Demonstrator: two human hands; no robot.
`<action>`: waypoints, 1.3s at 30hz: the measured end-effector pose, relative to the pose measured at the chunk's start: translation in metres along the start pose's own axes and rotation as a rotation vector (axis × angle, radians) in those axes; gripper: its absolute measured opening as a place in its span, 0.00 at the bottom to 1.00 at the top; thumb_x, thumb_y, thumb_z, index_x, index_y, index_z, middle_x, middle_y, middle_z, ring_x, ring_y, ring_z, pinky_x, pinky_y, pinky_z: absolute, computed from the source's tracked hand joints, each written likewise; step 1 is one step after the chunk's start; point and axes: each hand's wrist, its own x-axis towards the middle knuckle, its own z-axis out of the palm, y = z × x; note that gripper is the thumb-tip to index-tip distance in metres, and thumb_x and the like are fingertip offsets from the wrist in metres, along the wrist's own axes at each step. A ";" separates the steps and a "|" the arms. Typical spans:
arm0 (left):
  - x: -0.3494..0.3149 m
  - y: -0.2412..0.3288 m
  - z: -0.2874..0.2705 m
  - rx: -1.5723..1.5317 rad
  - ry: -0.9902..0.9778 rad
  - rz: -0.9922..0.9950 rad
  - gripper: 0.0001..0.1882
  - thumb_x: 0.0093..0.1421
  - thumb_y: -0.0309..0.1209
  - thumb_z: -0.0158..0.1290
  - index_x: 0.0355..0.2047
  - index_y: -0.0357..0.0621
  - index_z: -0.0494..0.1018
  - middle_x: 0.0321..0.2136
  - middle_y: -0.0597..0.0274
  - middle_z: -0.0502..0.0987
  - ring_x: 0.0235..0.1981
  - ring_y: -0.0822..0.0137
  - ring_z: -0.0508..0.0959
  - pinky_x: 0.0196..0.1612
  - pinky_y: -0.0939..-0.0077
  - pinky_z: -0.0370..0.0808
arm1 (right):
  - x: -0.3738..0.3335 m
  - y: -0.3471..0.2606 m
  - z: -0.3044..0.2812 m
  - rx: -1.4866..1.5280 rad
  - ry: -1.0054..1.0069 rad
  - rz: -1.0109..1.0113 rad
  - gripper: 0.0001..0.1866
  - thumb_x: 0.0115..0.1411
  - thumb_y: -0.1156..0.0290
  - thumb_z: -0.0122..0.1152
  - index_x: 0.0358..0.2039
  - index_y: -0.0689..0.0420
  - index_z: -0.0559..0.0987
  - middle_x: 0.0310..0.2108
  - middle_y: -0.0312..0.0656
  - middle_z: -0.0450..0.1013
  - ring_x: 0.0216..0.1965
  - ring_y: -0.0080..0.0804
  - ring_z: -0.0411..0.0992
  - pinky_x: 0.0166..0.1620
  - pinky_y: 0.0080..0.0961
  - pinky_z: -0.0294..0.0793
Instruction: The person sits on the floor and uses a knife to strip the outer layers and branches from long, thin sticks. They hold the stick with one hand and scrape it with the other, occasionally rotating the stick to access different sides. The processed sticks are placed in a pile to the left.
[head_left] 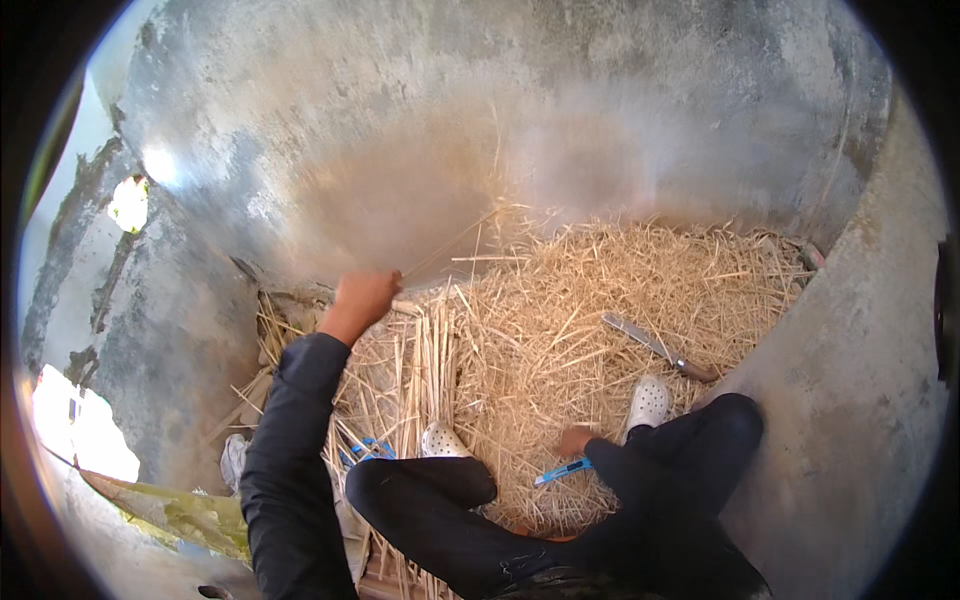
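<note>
My left hand (365, 298) is raised by the wall at the left, its fingers closed round the end of a thin straw stalk (450, 245) that slants up to the right. My right hand (576, 440) is low over the straw between my legs, looking curled; what it holds, if anything, is hidden. Just below it, partly behind my right sleeve, lies a blue box cutter (562, 472) with its blade end to the left. A bundle of longer, straighter stalks (430, 360) lies below my left hand.
Loose straw (580, 300) covers the floor around my feet in pale clogs (648, 402). A knife (655, 345) with a brown handle lies on it, right of centre. A curved grey concrete wall (500, 110) rises beyond. At the left are bright openings (85, 425) and a green-yellow leaf (185, 508).
</note>
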 end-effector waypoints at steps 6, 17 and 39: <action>0.008 -0.036 -0.027 0.080 0.194 0.016 0.07 0.60 0.32 0.48 0.35 0.51 0.75 0.25 0.54 0.78 0.28 0.53 0.79 0.30 0.59 0.73 | -0.037 0.094 -0.149 0.143 0.619 0.291 0.19 0.53 0.58 0.55 0.36 0.60 0.82 0.36 0.55 0.77 0.40 0.55 0.76 0.43 0.43 0.74; 0.001 -0.050 -0.062 -0.037 0.081 0.098 0.13 0.57 0.40 0.55 0.23 0.45 0.74 0.17 0.53 0.74 0.23 0.49 0.76 0.27 0.57 0.70 | -0.018 0.254 -0.110 0.037 0.736 0.918 0.12 0.52 0.64 0.61 0.36 0.55 0.82 0.38 0.49 0.78 0.44 0.46 0.76 0.48 0.43 0.71; 0.047 0.094 0.097 0.005 -0.405 0.134 0.09 0.58 0.33 0.52 0.33 0.49 0.82 0.34 0.60 0.82 0.40 0.60 0.82 0.36 0.67 0.78 | -0.090 0.145 -0.185 0.253 0.703 0.535 0.24 0.51 0.56 0.57 0.41 0.64 0.78 0.36 0.55 0.77 0.37 0.50 0.77 0.40 0.41 0.75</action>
